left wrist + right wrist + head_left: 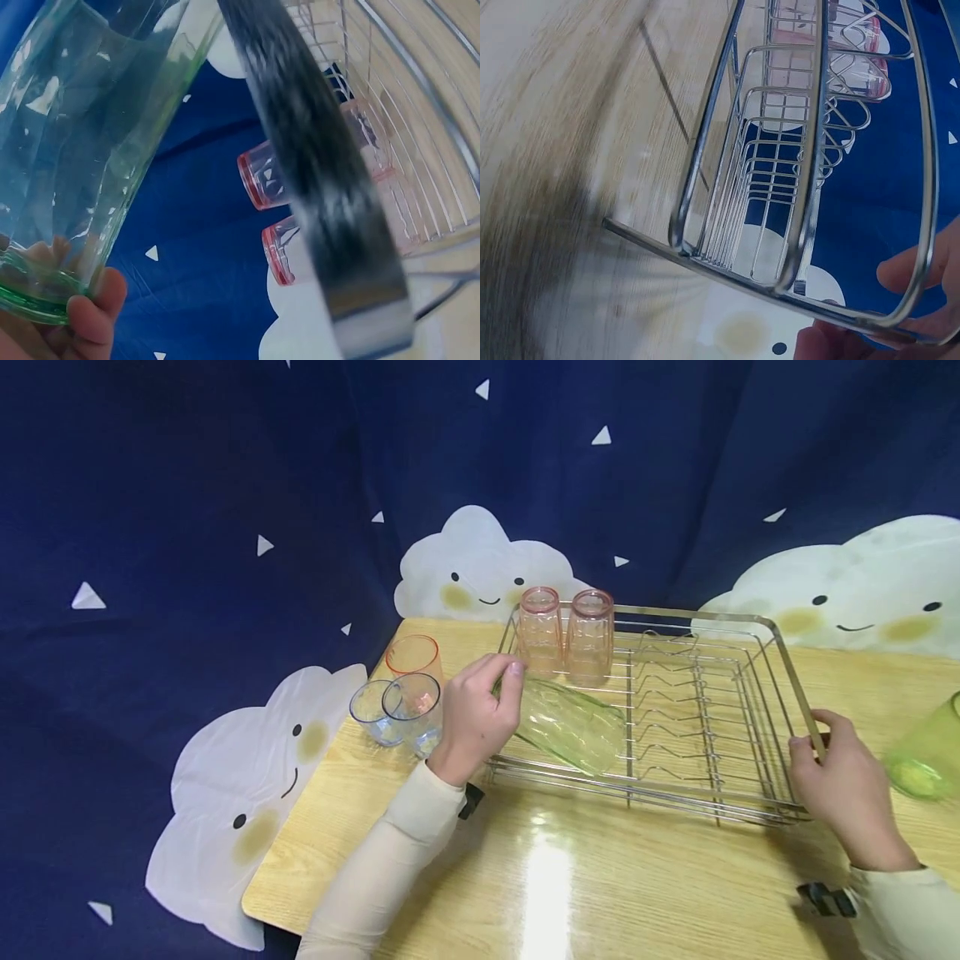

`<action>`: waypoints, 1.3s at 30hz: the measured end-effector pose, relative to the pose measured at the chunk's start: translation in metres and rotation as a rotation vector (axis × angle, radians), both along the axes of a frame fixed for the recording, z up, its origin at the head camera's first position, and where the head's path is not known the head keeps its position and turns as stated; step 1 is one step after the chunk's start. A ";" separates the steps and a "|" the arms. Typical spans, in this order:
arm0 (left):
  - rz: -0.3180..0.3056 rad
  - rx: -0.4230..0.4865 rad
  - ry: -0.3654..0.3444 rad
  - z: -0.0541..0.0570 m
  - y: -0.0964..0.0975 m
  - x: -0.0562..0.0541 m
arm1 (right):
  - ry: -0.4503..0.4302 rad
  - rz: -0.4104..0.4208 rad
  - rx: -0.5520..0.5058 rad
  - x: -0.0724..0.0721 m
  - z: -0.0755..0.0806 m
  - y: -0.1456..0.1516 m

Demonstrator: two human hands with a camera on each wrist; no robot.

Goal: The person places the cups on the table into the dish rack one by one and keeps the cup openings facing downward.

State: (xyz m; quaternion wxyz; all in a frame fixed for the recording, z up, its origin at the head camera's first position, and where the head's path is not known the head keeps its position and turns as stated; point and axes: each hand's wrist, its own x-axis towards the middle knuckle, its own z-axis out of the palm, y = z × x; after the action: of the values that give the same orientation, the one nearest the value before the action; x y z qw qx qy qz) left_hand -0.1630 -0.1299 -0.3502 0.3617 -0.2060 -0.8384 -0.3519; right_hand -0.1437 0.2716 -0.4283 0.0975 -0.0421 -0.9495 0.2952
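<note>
Over the left part of the rack (797, 687), the left hand (478, 718) is pinching a green glass (576, 727) by one end, the glass slanting rightward from that grip. Just beyond it, I'm seeing two pink glasses (591, 647) standing upside down in the rack. Left of it, an orange glass (413, 653) and two blue glasses (386, 729) are clustering. The right hand (847, 781) is gripping the rack's right rim, another green glass (921, 767) standing just beside it.

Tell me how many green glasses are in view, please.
2: one green glass in the left hand, another green glass right of the rack, partly cropped.
</note>
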 end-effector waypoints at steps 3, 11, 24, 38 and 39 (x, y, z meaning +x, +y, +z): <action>0.028 -0.033 -0.040 0.004 0.001 -0.004 | 0.019 0.000 0.010 0.000 0.000 0.000; 0.085 -0.136 -0.283 0.011 0.005 -0.018 | -0.005 0.000 0.018 -0.001 0.001 -0.003; 0.151 -0.311 -0.409 0.020 0.017 -0.046 | -0.019 -0.034 0.001 0.006 0.000 -0.001; 0.177 -0.403 -0.515 0.018 0.023 -0.066 | 0.002 -0.019 -0.004 0.003 -0.002 -0.004; 0.180 -0.421 -0.511 0.018 0.025 -0.067 | 0.002 -0.021 -0.006 0.004 -0.002 -0.004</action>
State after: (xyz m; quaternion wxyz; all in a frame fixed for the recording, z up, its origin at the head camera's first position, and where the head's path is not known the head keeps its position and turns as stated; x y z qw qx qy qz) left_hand -0.2302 -0.1052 -0.3320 0.1190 -0.1065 -0.9710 -0.1781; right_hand -0.1399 0.2675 -0.4304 0.1013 -0.0522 -0.9481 0.2968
